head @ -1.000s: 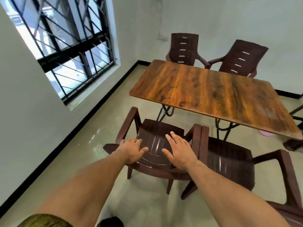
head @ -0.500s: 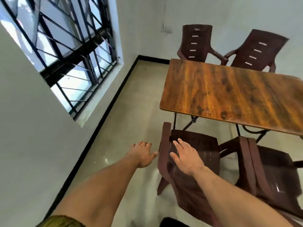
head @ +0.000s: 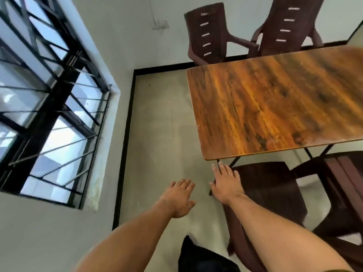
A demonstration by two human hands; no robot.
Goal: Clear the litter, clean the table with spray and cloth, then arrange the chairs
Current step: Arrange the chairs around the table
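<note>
The wooden table (head: pixel 275 107) fills the upper right, its top bare. A dark brown plastic chair (head: pixel 269 193) stands at its near edge, just below the table's near left corner. My right hand (head: pixel 225 181) lies flat on that chair's left edge, fingers spread, not gripping. My left hand (head: pixel 179 199) hovers open over the floor to the left of the chair, touching nothing. A second brown chair (head: pixel 341 183) stands right beside the first. Two more chairs (head: pixel 208 34) (head: pixel 288 26) stand at the table's far side.
A barred window (head: pixel 49 114) fills the wall on the left. Bare floor (head: pixel 161 124) runs between that wall and the table. A black skirting lines the walls. Something dark (head: pixel 198 256) lies at the bottom centre near my feet.
The view has swung left and tilted. My left hand came off the chair and now hangs over the floor. My right hand slid to the chair's left edge.
</note>
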